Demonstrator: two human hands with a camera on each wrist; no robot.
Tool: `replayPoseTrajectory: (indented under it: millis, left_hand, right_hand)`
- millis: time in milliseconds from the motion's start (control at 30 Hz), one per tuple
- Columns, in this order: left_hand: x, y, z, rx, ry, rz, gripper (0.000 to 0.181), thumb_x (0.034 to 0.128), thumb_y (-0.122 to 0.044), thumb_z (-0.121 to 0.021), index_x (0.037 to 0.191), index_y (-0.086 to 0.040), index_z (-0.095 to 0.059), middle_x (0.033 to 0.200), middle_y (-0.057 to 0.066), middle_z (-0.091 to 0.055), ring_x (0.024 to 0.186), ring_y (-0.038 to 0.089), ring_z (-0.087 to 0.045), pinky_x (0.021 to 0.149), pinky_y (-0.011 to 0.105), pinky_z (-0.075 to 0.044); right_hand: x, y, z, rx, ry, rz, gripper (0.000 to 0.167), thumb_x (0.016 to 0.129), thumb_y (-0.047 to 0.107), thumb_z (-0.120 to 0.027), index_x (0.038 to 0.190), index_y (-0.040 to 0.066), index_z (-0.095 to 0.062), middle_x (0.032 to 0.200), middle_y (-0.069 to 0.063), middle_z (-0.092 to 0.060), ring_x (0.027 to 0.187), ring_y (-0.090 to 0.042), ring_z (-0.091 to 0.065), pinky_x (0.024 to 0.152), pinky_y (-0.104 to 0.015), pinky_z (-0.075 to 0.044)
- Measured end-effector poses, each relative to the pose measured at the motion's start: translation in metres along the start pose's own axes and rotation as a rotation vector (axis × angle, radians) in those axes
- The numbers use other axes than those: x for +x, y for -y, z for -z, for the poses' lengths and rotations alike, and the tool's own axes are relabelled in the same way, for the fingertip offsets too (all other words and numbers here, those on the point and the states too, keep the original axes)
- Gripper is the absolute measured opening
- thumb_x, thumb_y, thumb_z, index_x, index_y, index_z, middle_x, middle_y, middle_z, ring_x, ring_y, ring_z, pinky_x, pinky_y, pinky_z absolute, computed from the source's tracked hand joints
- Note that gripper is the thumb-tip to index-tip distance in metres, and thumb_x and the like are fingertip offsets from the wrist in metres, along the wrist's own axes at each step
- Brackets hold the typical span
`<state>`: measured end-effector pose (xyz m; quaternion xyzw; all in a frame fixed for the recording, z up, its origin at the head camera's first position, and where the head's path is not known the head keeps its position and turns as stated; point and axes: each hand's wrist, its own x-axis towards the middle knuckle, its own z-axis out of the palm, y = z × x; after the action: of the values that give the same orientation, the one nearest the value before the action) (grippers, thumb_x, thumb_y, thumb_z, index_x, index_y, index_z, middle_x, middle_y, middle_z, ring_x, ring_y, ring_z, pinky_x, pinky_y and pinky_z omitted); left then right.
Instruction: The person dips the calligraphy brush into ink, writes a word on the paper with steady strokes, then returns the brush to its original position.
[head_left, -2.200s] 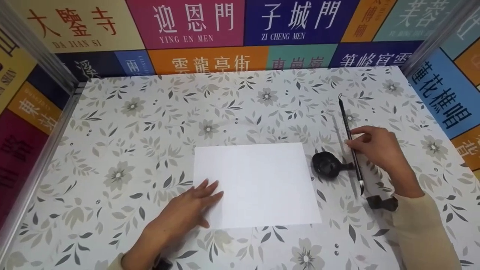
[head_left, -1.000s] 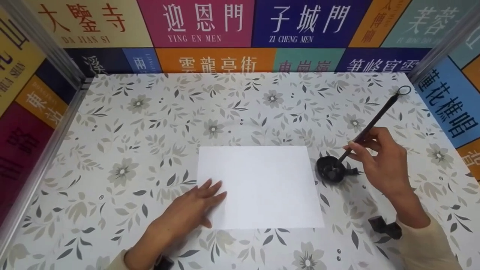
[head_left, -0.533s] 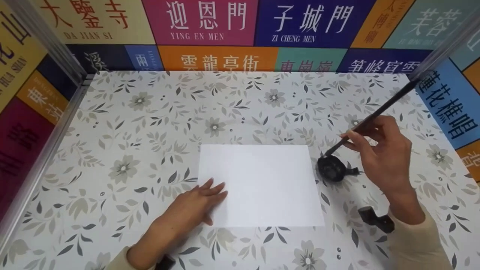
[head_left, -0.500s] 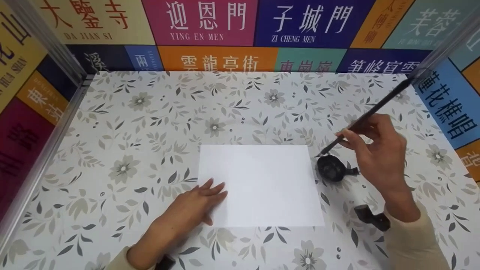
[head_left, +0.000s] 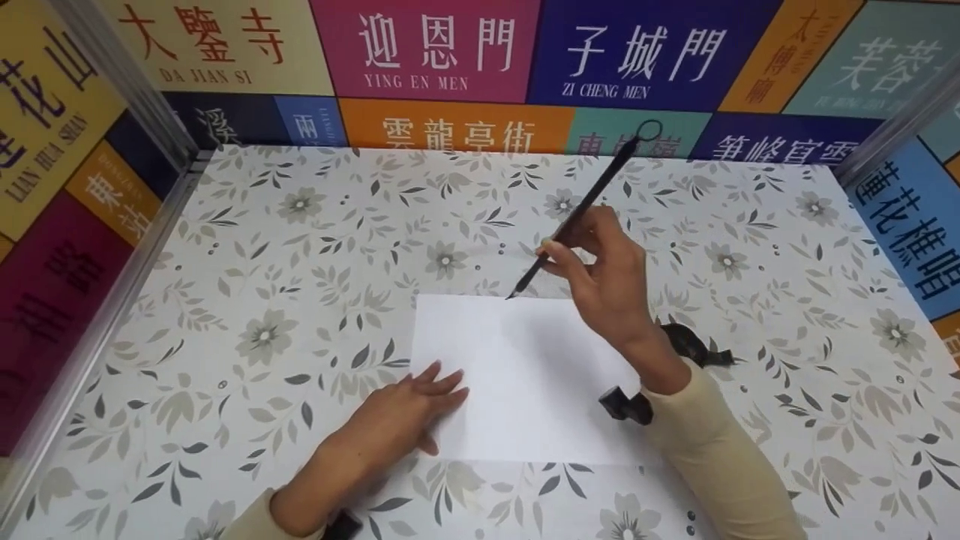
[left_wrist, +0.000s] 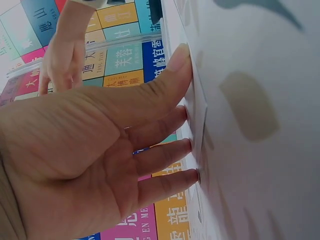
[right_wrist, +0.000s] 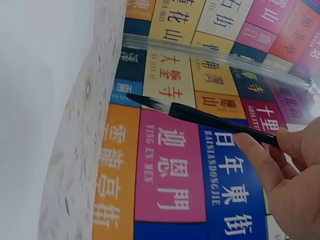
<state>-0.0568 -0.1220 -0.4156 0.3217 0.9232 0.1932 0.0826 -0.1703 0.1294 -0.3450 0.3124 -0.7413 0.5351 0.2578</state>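
A white sheet of paper (head_left: 517, 405) lies on the table in the head view. My left hand (head_left: 397, 416) rests on its left edge, fingers extended; in the left wrist view the thumb and fingertips (left_wrist: 192, 145) press the sheet down. My right hand (head_left: 611, 277) pinches a dark-handled writing brush (head_left: 592, 199), slanted with its looped end up and bristles down near the sheet's far edge. In the right wrist view the brush (right_wrist: 215, 120) has black-tipped bristles, held apart from the paper (right_wrist: 40, 75). A black ink dish (head_left: 682, 341) is partly hidden behind the right forearm.
A floral-patterned cover (head_left: 315, 405) spreads over the table. Colourful panels with Chinese characters (head_left: 442, 52) stand along the back and both sides. A small black wrist device (head_left: 626, 405) is on the right wrist, over the paper.
My right hand has dipped the brush in the ink dish, drawn its tip along the rim, then carried it left over the paper's far edge. The left hand stays on the sheet.
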Motion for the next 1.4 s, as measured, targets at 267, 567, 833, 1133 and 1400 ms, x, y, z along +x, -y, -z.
replayPoseTrajectory:
  millis: [267, 567, 833, 1133, 1400]
  left_hand:
    - [0.000, 0.001, 0.001, 0.028, 0.010, 0.002, 0.072, 0.0660, -0.026, -0.076, 0.133, -0.009, -0.057, 0.142, 0.008, -0.047, 0.133, 0.032, -0.039, 0.094, 0.046, -0.046]
    - [0.002, 0.001, 0.000, 0.030, 0.014, 0.000, 0.072, 0.0648, -0.024, -0.077, 0.133, -0.010, -0.058, 0.142, 0.006, -0.047, 0.132, 0.031, -0.041, 0.091, 0.045, -0.048]
    - [0.000, 0.004, 0.000, 0.009, 0.025, 0.012, 0.074, 0.0638, -0.023, -0.078, 0.133, -0.010, -0.058, 0.143, 0.005, -0.046, 0.133, 0.031, -0.040, 0.089, 0.045, -0.049]
    - [-0.003, 0.005, 0.000, -0.009, 0.017, 0.010, 0.072, 0.0652, -0.021, -0.079, 0.133, -0.009, -0.057, 0.143, 0.007, -0.046, 0.133, 0.032, -0.039, 0.091, 0.047, -0.047]
    - [0.001, 0.005, -0.001, 0.018, 0.025, 0.003, 0.074, 0.0640, -0.024, -0.079, 0.133, -0.010, -0.057, 0.143, 0.006, -0.046, 0.133, 0.032, -0.040, 0.092, 0.046, -0.047]
  right_hand:
    - [0.006, -0.009, -0.042, 0.075, 0.019, -0.012, 0.024, 0.088, 0.000, -0.065, 0.106, -0.003, -0.051, 0.092, -0.008, -0.060, 0.084, -0.020, -0.069, 0.065, -0.030, -0.057]
    - [-0.001, -0.020, -0.066, 0.115, 0.015, -0.014, 0.023, 0.088, 0.001, -0.065, 0.107, -0.001, -0.051, 0.090, -0.008, -0.060, 0.083, -0.020, -0.069, 0.064, -0.029, -0.057]
    - [-0.010, -0.029, -0.079, 0.113, 0.042, -0.021, 0.024, 0.089, 0.003, -0.065, 0.107, 0.000, -0.051, 0.091, -0.007, -0.060, 0.085, -0.018, -0.068, 0.064, -0.027, -0.057]
    - [-0.015, -0.035, -0.088, 0.137, 0.053, -0.023, 0.023, 0.088, 0.002, -0.065, 0.105, -0.004, -0.050, 0.090, -0.010, -0.059, 0.086, -0.020, -0.069, 0.063, -0.027, -0.056]
    - [-0.017, -0.038, -0.087, 0.103, 0.080, -0.032, 0.025, 0.089, 0.004, -0.065, 0.110, -0.001, -0.052, 0.091, -0.008, -0.060, 0.085, -0.018, -0.068, 0.063, -0.025, -0.056]
